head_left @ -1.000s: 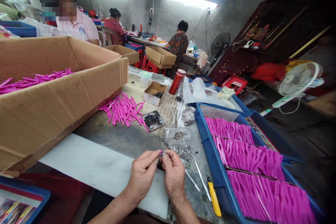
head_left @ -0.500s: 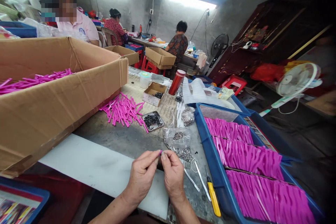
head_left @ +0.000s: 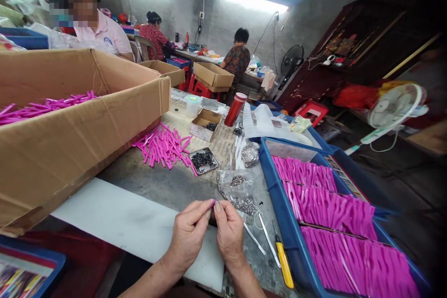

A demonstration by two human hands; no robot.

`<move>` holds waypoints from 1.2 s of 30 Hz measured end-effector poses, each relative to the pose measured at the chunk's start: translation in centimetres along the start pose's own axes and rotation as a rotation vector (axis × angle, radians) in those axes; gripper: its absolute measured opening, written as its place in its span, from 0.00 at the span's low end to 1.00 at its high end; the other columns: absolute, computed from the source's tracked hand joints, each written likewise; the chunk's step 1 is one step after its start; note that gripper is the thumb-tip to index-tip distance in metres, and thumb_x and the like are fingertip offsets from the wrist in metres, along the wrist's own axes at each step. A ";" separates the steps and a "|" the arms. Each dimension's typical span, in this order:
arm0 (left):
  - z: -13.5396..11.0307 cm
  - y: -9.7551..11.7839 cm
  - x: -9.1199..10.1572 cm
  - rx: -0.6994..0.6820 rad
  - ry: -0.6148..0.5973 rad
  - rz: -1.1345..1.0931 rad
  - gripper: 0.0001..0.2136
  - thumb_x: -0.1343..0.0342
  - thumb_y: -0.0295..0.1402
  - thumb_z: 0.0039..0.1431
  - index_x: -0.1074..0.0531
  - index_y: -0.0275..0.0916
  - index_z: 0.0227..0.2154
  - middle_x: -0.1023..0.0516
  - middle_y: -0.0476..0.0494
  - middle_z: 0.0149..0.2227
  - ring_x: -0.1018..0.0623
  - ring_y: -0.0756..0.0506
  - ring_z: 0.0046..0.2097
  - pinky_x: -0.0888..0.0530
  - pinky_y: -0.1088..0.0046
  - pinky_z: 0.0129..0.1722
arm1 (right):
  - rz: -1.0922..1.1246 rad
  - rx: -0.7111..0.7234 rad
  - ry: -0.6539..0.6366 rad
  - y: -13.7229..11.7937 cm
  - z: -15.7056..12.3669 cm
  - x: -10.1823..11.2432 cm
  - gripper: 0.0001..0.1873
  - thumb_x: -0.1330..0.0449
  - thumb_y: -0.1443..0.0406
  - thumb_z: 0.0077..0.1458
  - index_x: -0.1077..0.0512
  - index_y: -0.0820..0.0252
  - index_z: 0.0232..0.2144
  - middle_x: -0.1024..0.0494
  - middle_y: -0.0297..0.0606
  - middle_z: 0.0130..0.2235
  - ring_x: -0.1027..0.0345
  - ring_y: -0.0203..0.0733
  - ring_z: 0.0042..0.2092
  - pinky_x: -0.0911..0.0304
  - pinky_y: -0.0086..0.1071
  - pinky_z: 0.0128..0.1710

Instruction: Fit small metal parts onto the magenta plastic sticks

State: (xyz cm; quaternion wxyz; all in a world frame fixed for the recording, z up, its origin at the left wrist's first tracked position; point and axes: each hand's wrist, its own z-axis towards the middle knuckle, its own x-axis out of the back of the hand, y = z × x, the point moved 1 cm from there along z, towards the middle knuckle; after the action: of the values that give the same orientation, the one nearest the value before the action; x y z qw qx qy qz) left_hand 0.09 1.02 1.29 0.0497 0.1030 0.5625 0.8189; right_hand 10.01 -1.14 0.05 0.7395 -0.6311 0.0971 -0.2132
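My left hand (head_left: pixel 190 228) and my right hand (head_left: pixel 228 230) meet fingertip to fingertip over the white sheet's (head_left: pixel 125 219) right end. Between the pinched fingers shows the magenta tip of a small piece (head_left: pixel 213 202); the rest of it is covered by my fingers. Just beyond my hands lies an open plastic bag of small metal parts (head_left: pixel 238 181). Past it, a shallow tray (head_left: pixel 203 162) holds small black parts, next to a loose pile of magenta strips (head_left: pixel 162 146).
At left stands a big cardboard box (head_left: pixel 87 135) with magenta strips. A blue bin (head_left: pixel 282 223) at right holds rows of magenta pieces. Near my right hand lie a yellow-handled screwdriver (head_left: pixel 284 265) and a thin white tool (head_left: pixel 268 237). A red flask (head_left: pixel 235 109) stands behind; several people sit farther back.
My hands stay almost in place, the right one shifting very slightly left. The person at the far left has leaned a little.
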 end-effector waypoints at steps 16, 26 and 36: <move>-0.1 -0.4 0.1 -0.030 0.011 0.050 0.11 0.50 0.24 0.50 0.26 0.37 0.35 0.24 0.42 0.31 0.26 0.48 0.33 0.28 0.75 0.31 | 0.006 0.023 0.056 0.2 0.2 0.0 0.06 0.46 0.64 0.47 0.34 0.61 0.23 0.35 0.32 0.22 0.41 0.34 0.25 0.42 0.26 0.25; 0.1 0.0 0.1 -0.045 0.013 0.065 0.11 0.51 0.25 0.50 0.26 0.37 0.35 0.24 0.42 0.31 0.26 0.48 0.32 0.27 0.74 0.32 | 0.019 0.029 -0.017 -0.1 0.3 0.0 0.11 0.50 0.61 0.50 0.34 0.61 0.22 0.36 0.31 0.21 0.43 0.34 0.24 0.44 0.26 0.24; 0.0 -0.1 -0.2 -0.056 -0.004 0.043 0.11 0.50 0.24 0.51 0.27 0.38 0.36 0.24 0.43 0.31 0.26 0.48 0.32 0.28 0.74 0.31 | -0.006 0.047 0.005 0.0 0.4 0.3 0.09 0.49 0.63 0.49 0.35 0.61 0.22 0.37 0.30 0.21 0.43 0.33 0.24 0.45 0.26 0.24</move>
State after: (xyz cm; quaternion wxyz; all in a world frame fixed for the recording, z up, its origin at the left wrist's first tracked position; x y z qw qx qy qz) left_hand 0.23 0.98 1.19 0.0360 0.1151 0.5369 0.8350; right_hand 10.44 -0.96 0.18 0.7531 -0.6134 0.0919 -0.2193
